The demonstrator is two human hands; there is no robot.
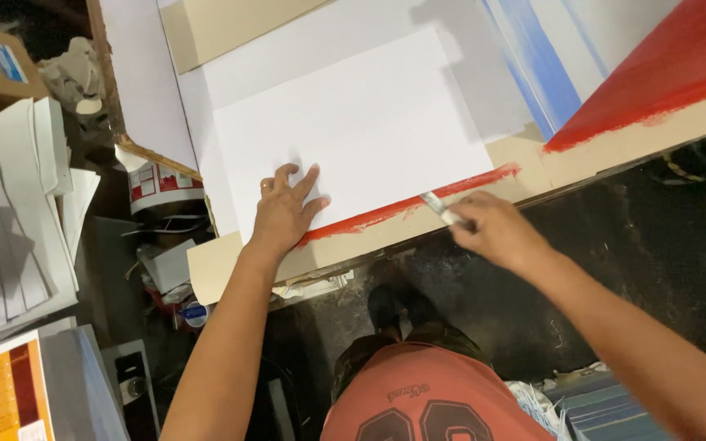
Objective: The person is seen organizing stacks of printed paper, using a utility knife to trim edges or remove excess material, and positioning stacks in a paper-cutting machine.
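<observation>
From the head view I see my left hand (286,208) pressed flat, fingers spread, on the near corner of a white sheet (353,131); it holds nothing, only pins the paper down. The sheet lies on a larger pale board (206,269) on the worktable (614,147), its near edge running along a red painted strip (402,207).

My right hand (496,233) is curled shut around a slim silver knife (437,206), whose tip touches the sheet's near edge just above the red strip. The two hands are near each other, with the sheet's lower edge between them.

Farther along the table I see a broad red area (663,65) and blue streaks (541,65). A tan card (222,24) lies at the far end, overlapping the white paper. To the left, below the table, stand stacks of white cards (18,204) and a tin with a red and white label (161,192). I cannot tell whether the blade is extended.
</observation>
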